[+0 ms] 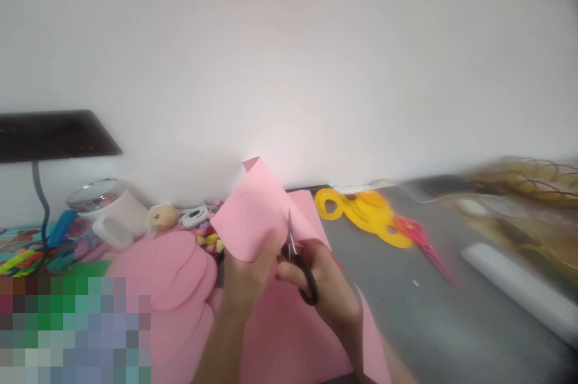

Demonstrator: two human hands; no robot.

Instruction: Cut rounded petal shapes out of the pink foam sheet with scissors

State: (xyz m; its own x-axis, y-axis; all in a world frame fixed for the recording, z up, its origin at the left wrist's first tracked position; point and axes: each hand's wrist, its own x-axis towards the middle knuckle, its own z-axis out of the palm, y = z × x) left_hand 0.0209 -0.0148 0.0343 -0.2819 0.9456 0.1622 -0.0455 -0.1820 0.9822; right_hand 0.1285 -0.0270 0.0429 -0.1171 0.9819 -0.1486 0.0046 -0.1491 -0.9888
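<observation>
My left hand (253, 275) is closed on the lower edge of a pink paper sheet (250, 215), raised upright, with a faint curved line on it and its top corner curled. In my right hand (327, 281) are black-handled scissors (307, 281), their blades pointing up at the sheet, just right of my left fingers. Larger pink paper (280, 336) lies beneath both hands. To the left rests an overlapping pile of pink paper circles (158, 263).
A lidded white mug (120, 218) and small toys stand at the back left, below a dark panel (58, 136). Yellow paper rings (370, 212), pink scissors (424, 245) and a white roll (519, 288) lie to the right.
</observation>
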